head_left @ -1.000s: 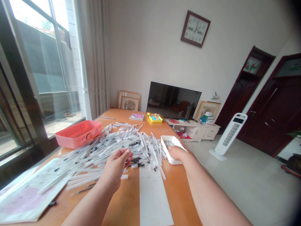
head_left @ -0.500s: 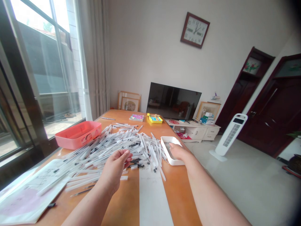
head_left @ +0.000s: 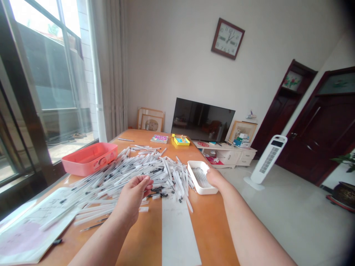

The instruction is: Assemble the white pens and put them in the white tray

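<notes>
My left hand (head_left: 135, 197) is held over the near side of a large heap of clear pen barrels (head_left: 133, 166), thumb and fingertips pinched together. Anything between those fingertips is too small or hidden to make out. At the right side of the heap sits a white plastic tray (head_left: 208, 191) with several thin pens or refills (head_left: 200, 175) lying in it. My right hand (head_left: 215, 179) is at the tray's right rim, and its fingers are mostly hidden. Black pen caps (head_left: 158, 190) lie among the barrels near my left hand.
A red plastic basket (head_left: 88, 162) stands left of the heap. A printed paper bag or sheet (head_left: 33, 229) lies at the near left. Farther back are a yellow box (head_left: 181, 141), a small booklet (head_left: 159, 139) and a pen (head_left: 126, 140). A white strip (head_left: 179, 232) runs along the wooden table.
My right hand has drawn back from inside the white tray to its right rim, uncovering the thin pieces in it. My left hand stays pinched over the heap. The view has shifted slightly.
</notes>
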The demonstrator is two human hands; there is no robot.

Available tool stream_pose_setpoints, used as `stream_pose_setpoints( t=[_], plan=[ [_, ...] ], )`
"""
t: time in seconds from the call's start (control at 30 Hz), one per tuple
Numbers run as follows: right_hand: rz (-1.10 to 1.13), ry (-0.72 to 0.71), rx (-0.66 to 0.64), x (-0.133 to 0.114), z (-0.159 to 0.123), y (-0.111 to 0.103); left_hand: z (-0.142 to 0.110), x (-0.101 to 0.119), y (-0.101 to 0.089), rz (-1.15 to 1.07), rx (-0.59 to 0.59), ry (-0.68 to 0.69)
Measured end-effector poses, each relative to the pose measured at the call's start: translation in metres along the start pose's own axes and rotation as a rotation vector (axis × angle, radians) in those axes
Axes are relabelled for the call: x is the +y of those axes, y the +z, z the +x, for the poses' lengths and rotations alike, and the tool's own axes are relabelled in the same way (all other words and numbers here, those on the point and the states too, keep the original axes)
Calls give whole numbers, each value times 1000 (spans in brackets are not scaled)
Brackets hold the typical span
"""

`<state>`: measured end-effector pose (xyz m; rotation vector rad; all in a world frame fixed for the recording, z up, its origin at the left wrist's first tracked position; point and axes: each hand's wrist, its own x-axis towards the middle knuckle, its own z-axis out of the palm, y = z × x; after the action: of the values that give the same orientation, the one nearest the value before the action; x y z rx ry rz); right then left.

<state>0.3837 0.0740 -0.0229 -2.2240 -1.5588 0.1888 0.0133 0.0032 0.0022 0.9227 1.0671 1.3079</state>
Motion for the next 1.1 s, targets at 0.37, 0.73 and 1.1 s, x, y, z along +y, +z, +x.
stream_pose_setpoints(
  t=[0.37,0.73,1.1],
  plan=[
    [-49,82,-47,-7,6,0,-2,2,0,-8,-10,12],
    [-11,58,-68,-21,-4,-4,-1,0,0,-8,3,9],
    [219,24,149,-38,-45,-55,-2,7,0,-41,15,11]
  ],
)
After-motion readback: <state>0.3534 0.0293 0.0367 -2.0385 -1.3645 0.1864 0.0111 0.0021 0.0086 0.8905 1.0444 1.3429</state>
